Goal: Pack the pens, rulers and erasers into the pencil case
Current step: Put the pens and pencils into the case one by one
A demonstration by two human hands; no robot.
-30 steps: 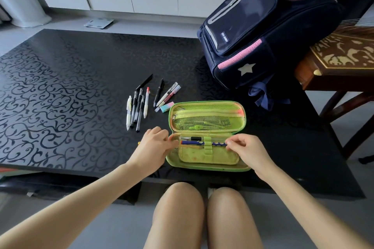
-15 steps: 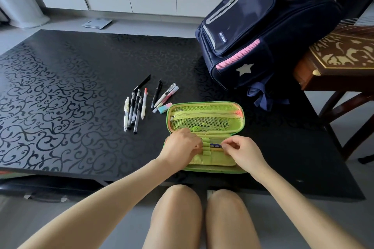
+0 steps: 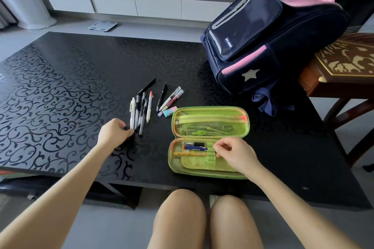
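Note:
The green pencil case [image 3: 210,173] lies open near the table's front edge, its mesh lid [image 3: 210,123] folded back. A blue pen [image 3: 195,148], a black-and-white pen [image 3: 194,144] and a yellow pencil [image 3: 185,154] sit under its elastic loops. My right hand [image 3: 234,154] rests over the case, fingers pinched at the loops on the yellow pencil's right end. My left hand [image 3: 114,133] is left of the case, fingertips closed on the lower end of a white pen [image 3: 132,113]. Beside that pen, several loose pens [image 3: 142,113] lie on the table. Further right are a black pen [image 3: 162,96], two clear pens [image 3: 172,99] and a pastel eraser [image 3: 169,111].
A navy and pink backpack [image 3: 269,40] stands on the black patterned table [image 3: 60,97] behind and right of the case. A carved wooden chair [image 3: 344,66] is at the right edge. Another black pen [image 3: 147,86] lies behind the pen row. My knees show under the front edge.
My left hand left the case and moved left to the row of pens. The yellow pencil now lies in the case's loops. My right hand stayed on the case.

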